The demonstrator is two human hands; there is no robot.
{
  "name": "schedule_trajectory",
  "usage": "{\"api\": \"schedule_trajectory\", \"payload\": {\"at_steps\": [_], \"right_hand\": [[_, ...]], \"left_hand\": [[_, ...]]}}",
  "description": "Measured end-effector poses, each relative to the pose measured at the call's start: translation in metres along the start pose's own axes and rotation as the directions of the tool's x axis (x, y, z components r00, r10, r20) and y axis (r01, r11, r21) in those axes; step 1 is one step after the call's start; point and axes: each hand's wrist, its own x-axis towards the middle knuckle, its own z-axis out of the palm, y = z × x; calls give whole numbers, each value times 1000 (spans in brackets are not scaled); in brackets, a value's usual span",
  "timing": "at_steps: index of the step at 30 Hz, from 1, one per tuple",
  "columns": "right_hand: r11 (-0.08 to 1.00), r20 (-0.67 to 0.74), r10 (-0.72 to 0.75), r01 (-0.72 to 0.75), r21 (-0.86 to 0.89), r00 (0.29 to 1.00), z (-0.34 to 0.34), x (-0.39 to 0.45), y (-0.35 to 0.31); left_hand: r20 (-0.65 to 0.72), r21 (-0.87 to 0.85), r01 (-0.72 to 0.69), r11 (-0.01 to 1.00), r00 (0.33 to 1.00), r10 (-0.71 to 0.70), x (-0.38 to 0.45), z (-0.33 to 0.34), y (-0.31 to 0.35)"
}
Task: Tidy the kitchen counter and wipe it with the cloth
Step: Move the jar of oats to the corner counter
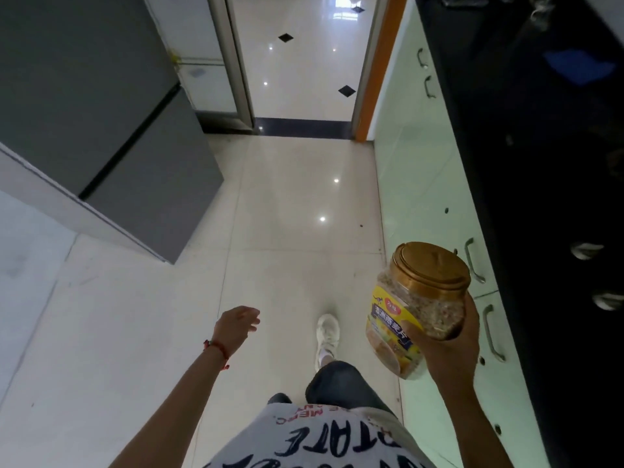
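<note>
Low at the side, left hand [236,324] relaxed; right hand [452,346] round jar [417,307]

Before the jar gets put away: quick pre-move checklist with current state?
1. Hold on the oat jar: ok. The right hand grips its lower body, fingers curled round it.
2. Lid: looks seated on the jar; whether it is tight, cannot tell.
3. Left hand: ok, free and holding nothing, fingers relaxed.
4. Floor ahead toward the doorway: ok, only small dark specks show.
5. Where the jar goes: cannot tell. The cabinet drawers on the right are all closed.
6. Cloth for wiping: cannot tell. The counter is too dark to read.
</note>
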Motion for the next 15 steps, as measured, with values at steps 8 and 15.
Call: {"api": "schedule_trajectory", "payload": {"at_steps": [8, 15], "right_hand": [[1000, 10, -1, 1, -10, 1000, 54, 164, -52], [998, -6, -22, 22, -54, 1000, 123, 282, -94]], "left_hand": [[-66, -50, 42, 998, 997, -46, 100, -3, 117], [-102, -123, 122, 985, 986, -134, 183, -36, 173]]}}
